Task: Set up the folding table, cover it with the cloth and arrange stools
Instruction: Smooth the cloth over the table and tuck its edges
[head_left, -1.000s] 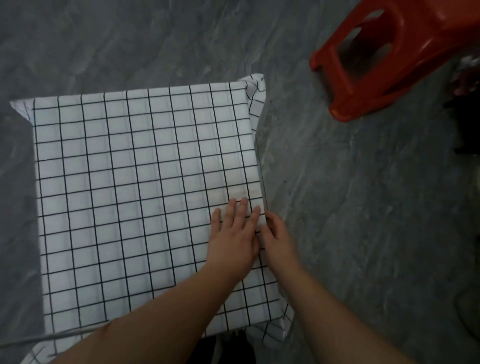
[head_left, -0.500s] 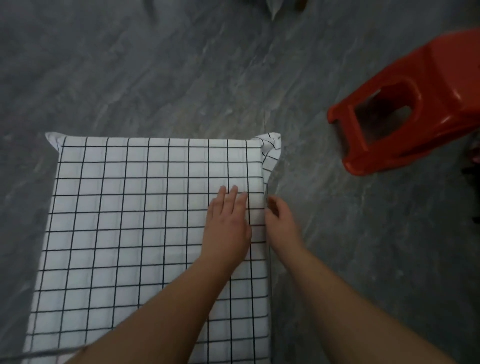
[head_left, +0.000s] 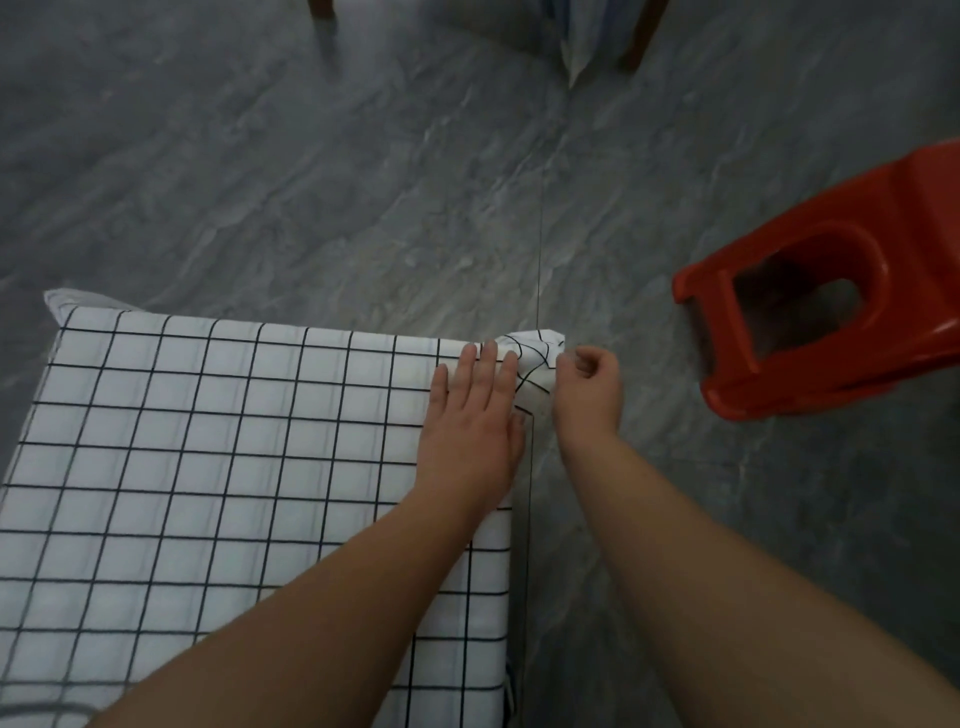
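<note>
Fingers (head_left: 480, 364) of left hand (head_left: 470, 431) flat on checked cloth (head_left: 234, 441); right hand (head_left: 587, 392) pinching its far corner. Covering step; next, tucking corner snugly.

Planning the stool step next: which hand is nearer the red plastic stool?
Right. The right hand is at the checked cloth's bunched far corner, closer to the red plastic stool; the left hand lies flat on the cloth, farther away.

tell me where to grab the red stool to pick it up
Grip the red stool by the rim of the oval cutout in its side panel, coming from the table side: it lies tipped over with that opening facing up and toward the hands, so fingers can probably hook in.
</note>
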